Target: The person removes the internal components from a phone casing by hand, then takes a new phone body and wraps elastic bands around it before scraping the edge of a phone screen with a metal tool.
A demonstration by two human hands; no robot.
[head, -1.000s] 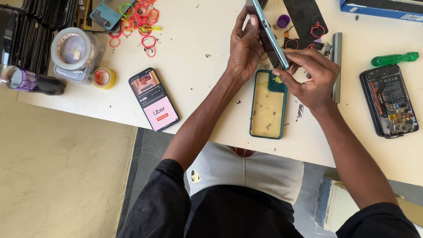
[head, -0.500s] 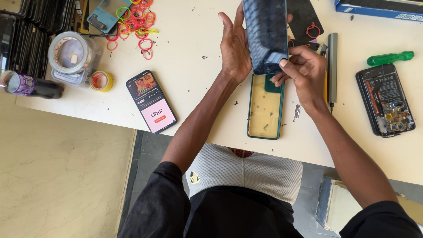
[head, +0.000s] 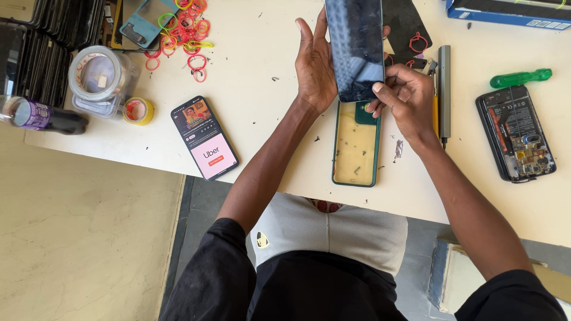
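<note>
Together, both hands hold the dark phone (head: 355, 47) above the green case (head: 355, 144): the left hand (head: 315, 65) braces its edge, open-palmed, while the right hand (head: 404, 98) pinches its lower corner, keeping the glass tilted for inspection.

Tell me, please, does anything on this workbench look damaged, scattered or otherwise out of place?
Yes. A black phone at the right lies with its back off and its circuitry bared, beside a green-handled screwdriver. Coloured rubber bands are strewn at the top, dark flecks dot the table, and the empty green case looks grubby inside.
</note>
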